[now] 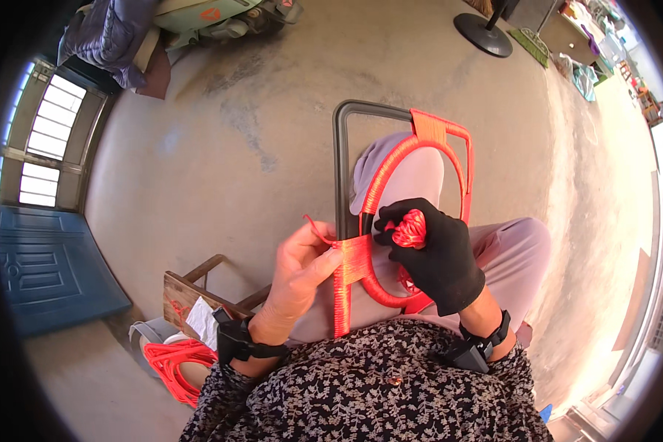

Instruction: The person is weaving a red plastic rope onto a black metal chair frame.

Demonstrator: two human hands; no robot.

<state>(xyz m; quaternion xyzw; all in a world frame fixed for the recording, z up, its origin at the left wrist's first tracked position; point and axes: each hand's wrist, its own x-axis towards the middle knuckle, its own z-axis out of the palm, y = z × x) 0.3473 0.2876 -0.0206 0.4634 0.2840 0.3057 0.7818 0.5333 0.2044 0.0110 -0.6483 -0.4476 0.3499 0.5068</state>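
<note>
- Over my pale mauve trousers, a black rectangular tubular frame leans, partly wrapped in shiny red cord, with a red-wrapped ring inside.
- On its near left side, my bare left hand pinches the wide red cord band.
- Just right, my black-gloved right hand is closed around a glossy red cord bundle.
- Near left lies a loose red cord coil.

A frame is resting on the person's legs, a ring sitting inside it. The left hand is touching the frame's left side; the right hand is holding a cord bundle over the ring. A stool is standing left, a door farther left, a broom ahead right.
</note>
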